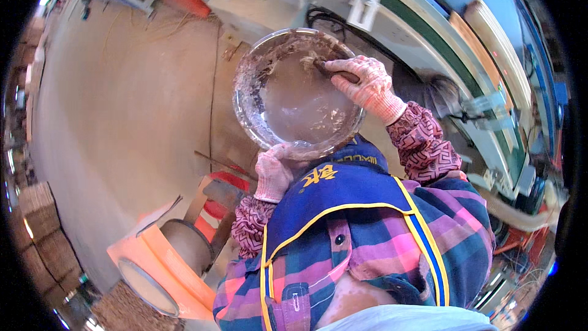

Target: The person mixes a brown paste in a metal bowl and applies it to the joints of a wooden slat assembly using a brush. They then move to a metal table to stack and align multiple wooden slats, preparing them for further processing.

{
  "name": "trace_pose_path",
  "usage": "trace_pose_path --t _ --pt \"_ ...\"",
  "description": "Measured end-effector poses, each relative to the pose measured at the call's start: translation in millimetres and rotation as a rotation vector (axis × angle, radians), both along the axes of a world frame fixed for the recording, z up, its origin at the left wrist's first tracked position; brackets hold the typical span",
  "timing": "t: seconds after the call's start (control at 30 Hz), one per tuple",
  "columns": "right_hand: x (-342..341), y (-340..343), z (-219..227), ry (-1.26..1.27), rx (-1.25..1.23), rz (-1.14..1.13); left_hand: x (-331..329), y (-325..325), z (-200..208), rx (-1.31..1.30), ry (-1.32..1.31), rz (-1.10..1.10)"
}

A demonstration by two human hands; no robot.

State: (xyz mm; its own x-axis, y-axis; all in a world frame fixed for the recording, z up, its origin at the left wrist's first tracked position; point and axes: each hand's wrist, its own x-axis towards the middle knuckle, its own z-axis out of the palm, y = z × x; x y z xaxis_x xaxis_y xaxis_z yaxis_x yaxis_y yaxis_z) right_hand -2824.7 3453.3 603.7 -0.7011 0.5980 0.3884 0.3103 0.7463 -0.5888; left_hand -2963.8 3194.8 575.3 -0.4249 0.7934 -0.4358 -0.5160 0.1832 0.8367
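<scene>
Head view: above the floor (pixel 122 98), a basin (pixel 246 95) with a brush (pixel 344 76) at its right edge.
From my remote seat I see the apron (pixel 343 193) just by the basin's near edge, and cloudy brown liquid (pixel 294 104) across its bottom; what bears its weight is hidden from me. The right hand (pixel 367 83), gloved, is curled around the brush's handle, its bristles near the far right wall. The left hand (pixel 274 171), also gloved, is partly closed at the near left edge, thumb side on the rim; I cannot tell how its hidden fingers lie. I judge that a hard push at the right could tip the basin and spill liquid, and that a wet glove could slip.
</scene>
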Motion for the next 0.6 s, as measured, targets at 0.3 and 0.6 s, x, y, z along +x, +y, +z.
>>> trace_pose_path --t 0.3,0.6 --pt "-673 56 159 -0.088 -0.308 -0.069 -660 51 141 0.005 -0.373 0.153" --pt "-1415 148 260 -0.243 -0.515 -0.109 -1375 148 217 0.050 -0.362 0.369"
